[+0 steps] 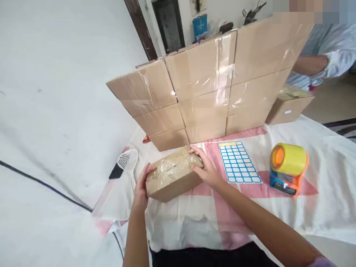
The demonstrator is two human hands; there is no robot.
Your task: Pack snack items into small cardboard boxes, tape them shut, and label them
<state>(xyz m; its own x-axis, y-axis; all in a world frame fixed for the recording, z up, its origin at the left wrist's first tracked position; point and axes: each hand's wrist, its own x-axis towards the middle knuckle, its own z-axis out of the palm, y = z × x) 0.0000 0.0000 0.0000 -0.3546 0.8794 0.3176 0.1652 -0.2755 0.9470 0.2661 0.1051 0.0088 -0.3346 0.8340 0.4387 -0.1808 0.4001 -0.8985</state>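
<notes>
Taped box (174, 174) on the bench (328, 193), left hand (141, 187) clasped on its left end, right hand (207, 171) gripping its right end; stacked boxes (205, 85) just behind; label sheet (239, 162) and tape dispenser (287, 168) to the right; white skimmer (127, 160) at left.

Soft, bright daylight filled the scene, with only faint shadows. Glare streaked the clear tape on the stacked boxes (205, 81). Wide-angle distortion bent the edges, and the far right corner was pixelated.
</notes>
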